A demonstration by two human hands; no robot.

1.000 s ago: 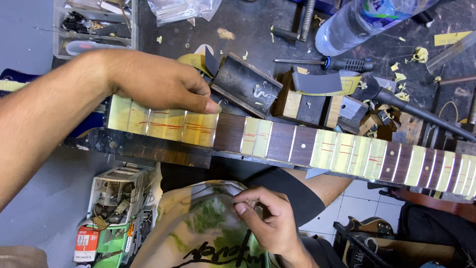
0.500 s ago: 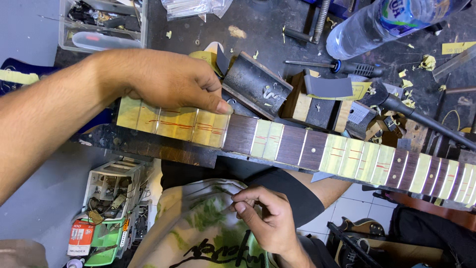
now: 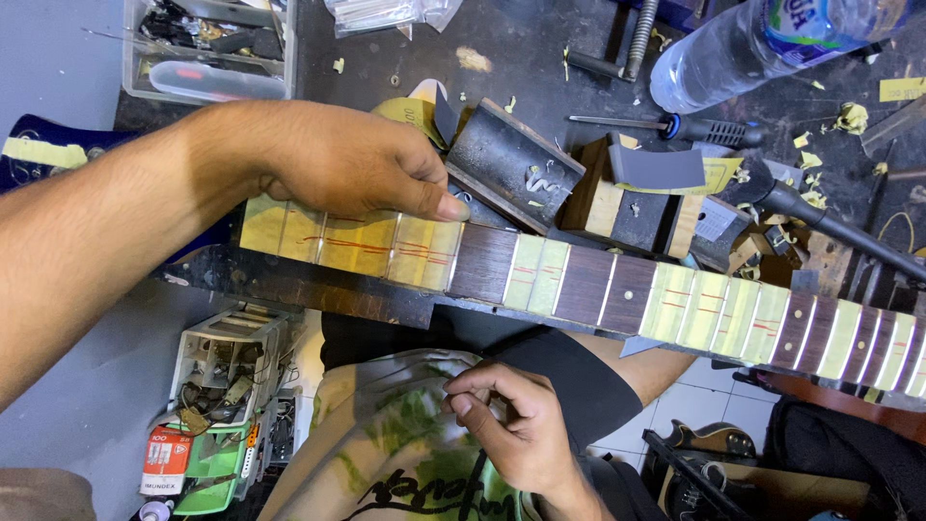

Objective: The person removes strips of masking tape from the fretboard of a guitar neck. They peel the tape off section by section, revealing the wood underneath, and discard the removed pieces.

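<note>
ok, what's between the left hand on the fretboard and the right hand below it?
Head view: the fretboard's near edge, then the person's dark sleeve between left hand and right hand.

Dark matt wood fretboard (image 3: pixel 588 282) with metal frets, yellowish paper tape strips (image 3: pixel 359 243); clear glossy plastic bottle (image 3: pixel 772 39); rough grey sanding block (image 3: pixel 511 164).

Left hand (image 3: pixel 357 164) pressed on the taped guitar neck (image 3: pixel 579 285) lying across the cluttered table (image 3: pixel 540 48), right hand (image 3: pixel 511 425) pinched near the lap, water bottle (image 3: pixel 762 39) far right.
</note>
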